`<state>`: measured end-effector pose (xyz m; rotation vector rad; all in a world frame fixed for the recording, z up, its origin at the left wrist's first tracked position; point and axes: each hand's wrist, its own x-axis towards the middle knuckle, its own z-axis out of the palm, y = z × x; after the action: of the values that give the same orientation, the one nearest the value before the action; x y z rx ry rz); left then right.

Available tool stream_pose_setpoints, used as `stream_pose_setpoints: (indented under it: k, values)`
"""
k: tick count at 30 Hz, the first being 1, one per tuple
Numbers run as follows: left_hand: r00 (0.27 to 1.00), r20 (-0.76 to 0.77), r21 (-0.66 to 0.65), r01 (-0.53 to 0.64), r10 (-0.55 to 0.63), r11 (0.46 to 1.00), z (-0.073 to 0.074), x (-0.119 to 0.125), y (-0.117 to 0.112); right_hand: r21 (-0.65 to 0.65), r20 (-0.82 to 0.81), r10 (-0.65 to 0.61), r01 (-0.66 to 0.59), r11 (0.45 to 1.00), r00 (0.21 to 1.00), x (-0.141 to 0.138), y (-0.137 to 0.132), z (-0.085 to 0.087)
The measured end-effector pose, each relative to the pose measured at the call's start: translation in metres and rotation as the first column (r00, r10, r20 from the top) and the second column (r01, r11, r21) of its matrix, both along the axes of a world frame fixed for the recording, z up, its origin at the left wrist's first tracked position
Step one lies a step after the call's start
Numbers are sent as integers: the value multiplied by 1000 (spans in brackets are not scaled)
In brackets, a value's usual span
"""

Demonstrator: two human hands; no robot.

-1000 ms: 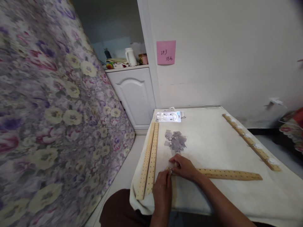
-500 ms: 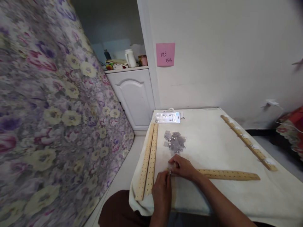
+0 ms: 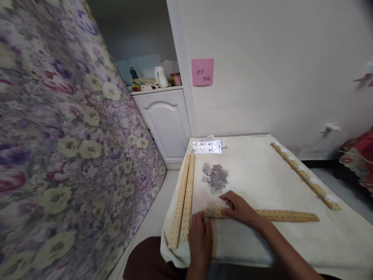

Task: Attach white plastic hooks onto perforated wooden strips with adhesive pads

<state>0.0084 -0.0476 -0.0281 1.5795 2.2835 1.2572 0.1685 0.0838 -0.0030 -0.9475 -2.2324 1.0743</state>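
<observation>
A wooden strip with rows of holes (image 3: 287, 215) lies crosswise near the front of the table. At its left end sits a clear plastic square with a small metal hook (image 3: 210, 212). My left hand (image 3: 200, 237) is closed on that end of the strip, fingertips right beside the hook. Over the strip, a little to the right, my right hand (image 3: 238, 208) holds nothing; its fingers are bent and apart. A pile of similar clear squares with metal hooks (image 3: 217, 179) lies just beyond my hands.
Two more perforated wooden strips (image 3: 189, 194) lie lengthwise at the table's left edge. Behind them is a clear hook package (image 3: 206, 147). Along the right edge runs a strip (image 3: 304, 177) bearing several clear squares. A floral curtain (image 3: 87, 155) hangs at left.
My right hand has let go of the hook square and moved right, fingers parting. The square on the strip's left end now shows. My left hand stays at that end.
</observation>
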Motion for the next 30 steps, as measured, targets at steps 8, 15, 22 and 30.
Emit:
stream_pose_setpoints:
  k: [8, 15, 22, 30]
  values:
    - [1000, 29, 96, -2, -1, 995, 3, 1, -3, 172, 143, -145, 119, 978, 979, 81, -12, -5]
    - [999, 11, 96, 48, -49, 994, -1, -2, -3, 130, 171, -190, 169, 977, 967, 77, -15, 7]
    - [998, 7, 91, 54, -55, 994, -1, -2, -2, 95, 178, -278, 264, 960, 944, 50, -11, 1]
    - [996, 54, 47, 62, -64, 997, 1, -2, 0, 125, 165, -331, 313, 941, 929, 34, -17, -7]
